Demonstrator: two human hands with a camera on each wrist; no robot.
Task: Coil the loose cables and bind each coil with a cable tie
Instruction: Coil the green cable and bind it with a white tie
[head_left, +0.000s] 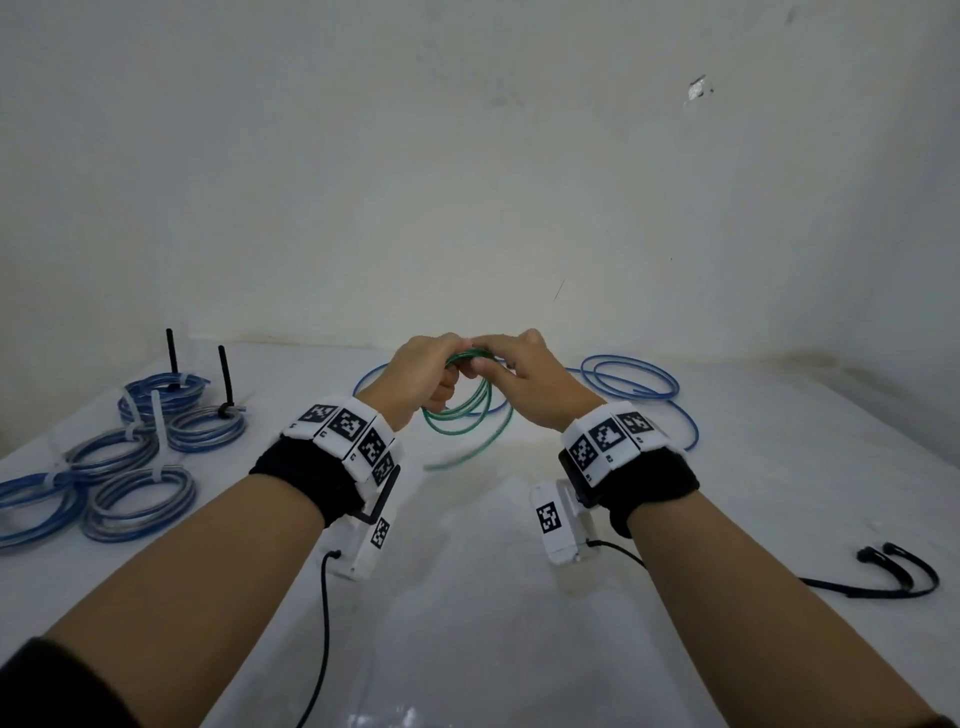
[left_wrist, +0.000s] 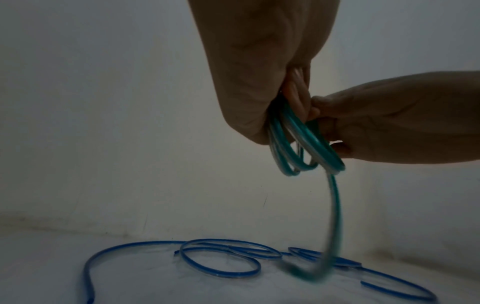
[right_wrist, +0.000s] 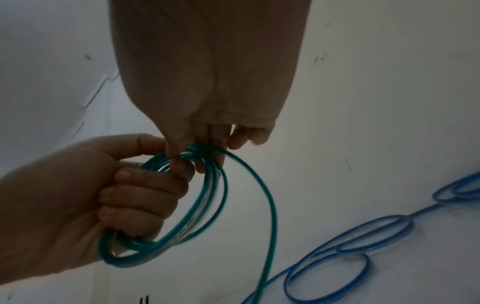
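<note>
A green cable (head_left: 467, 410) hangs in several loops above the white table, held between both hands. My left hand (head_left: 428, 364) has its fingers curled through the green coil (right_wrist: 182, 205) and grips it. My right hand (head_left: 511, 371) pinches the top of the coil (right_wrist: 193, 153) with thumb and fingertips. A loose green tail (left_wrist: 335, 216) drops to the table and trails toward me (head_left: 467, 454). A loose blue cable (head_left: 631, 379) lies in open loops on the table behind the hands (left_wrist: 221, 259).
Several coiled blue and grey cables (head_left: 140, 499) bound with white and black ties lie at the left. Two black cable ties (head_left: 883, 571) lie at the right edge. A white wall (head_left: 467, 182) closes off the table's back.
</note>
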